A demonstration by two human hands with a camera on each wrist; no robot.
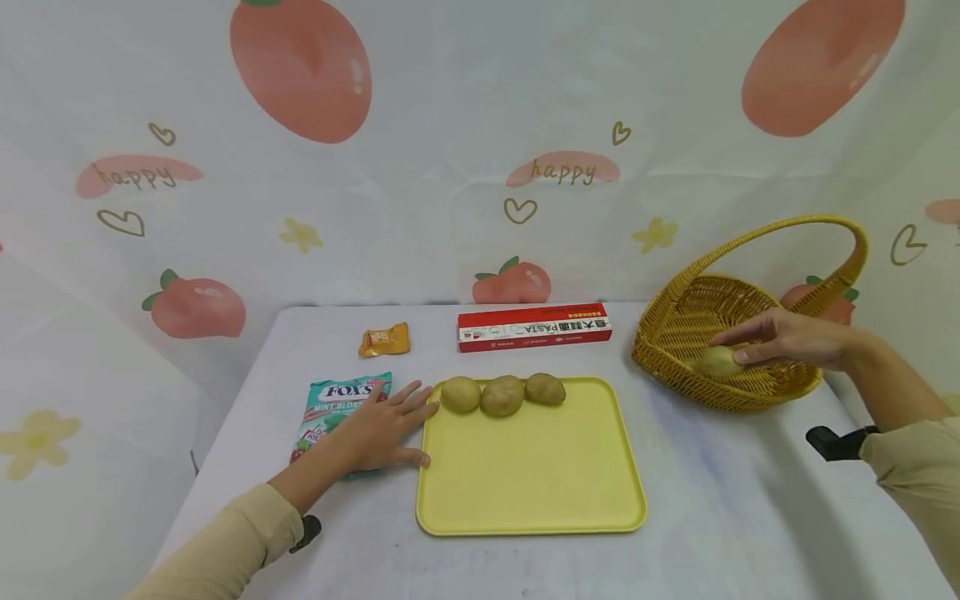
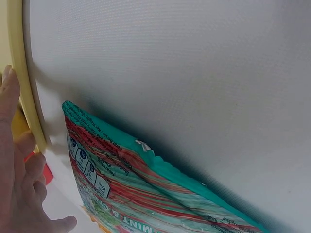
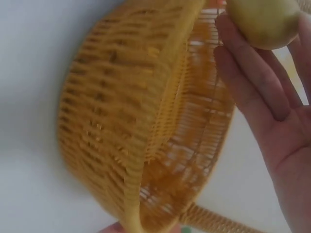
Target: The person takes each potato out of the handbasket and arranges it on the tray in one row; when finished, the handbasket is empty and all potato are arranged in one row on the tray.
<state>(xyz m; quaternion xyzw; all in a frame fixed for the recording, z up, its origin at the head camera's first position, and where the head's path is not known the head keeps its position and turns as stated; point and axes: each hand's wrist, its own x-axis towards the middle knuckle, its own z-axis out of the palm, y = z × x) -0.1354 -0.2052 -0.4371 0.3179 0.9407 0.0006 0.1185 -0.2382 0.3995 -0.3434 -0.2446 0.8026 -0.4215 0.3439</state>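
My right hand (image 1: pixel 798 340) pinches a potato (image 1: pixel 717 361) between thumb and fingers at the wicker basket (image 1: pixel 693 312). In the right wrist view, that potato (image 3: pixel 265 22) shows at the fingertips, beside the basket's rim (image 3: pixel 160 92). Fingers spread and nearly straight, my left hand (image 1: pixel 384 433) rests at the left edge of a yellow tray (image 1: pixel 528 483). Along the tray's far side lie three potatoes: a left one (image 1: pixel 460 394), a middle one (image 1: pixel 502 396) and a right one (image 1: pixel 545 389). The left forearm and hand partly cover a green Fox's candy bag (image 1: pixel 341 396).
Behind the tray lies a red and white pasta box (image 1: pixel 535 327). An orange snack packet (image 1: pixel 385 340) is to its left. The basket's tall handle (image 1: pixel 795 222) arches over its opening. A printed cloth (image 1: pixel 420 208) hangs behind the white table.
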